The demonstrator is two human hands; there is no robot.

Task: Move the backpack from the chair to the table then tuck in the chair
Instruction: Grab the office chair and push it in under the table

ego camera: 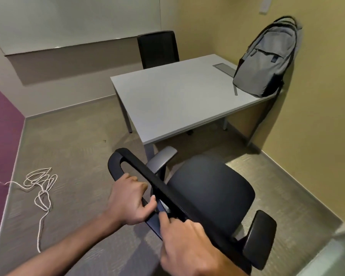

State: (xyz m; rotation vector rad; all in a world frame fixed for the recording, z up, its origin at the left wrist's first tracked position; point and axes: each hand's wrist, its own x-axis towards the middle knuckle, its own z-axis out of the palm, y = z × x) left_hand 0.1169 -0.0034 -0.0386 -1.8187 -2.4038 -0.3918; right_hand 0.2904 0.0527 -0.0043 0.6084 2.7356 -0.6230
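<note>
Both hands grip the black chair's (211, 192) backrest, the right hand (189, 248) clasping its top edge, the left hand (129, 202) curled around its frame. Beyond, the grey backpack (265, 60) stands on the grey table's (171, 100) far corner, leaning against the yellow wall (317, 96).

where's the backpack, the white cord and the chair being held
backpack (267, 60): head view, on its grey front panel, below the zip pocket.
white cord (41, 180): head view, on the tangled loops on the floor.
chair (211, 188): head view, on the middle of the black seat cushion.
</note>
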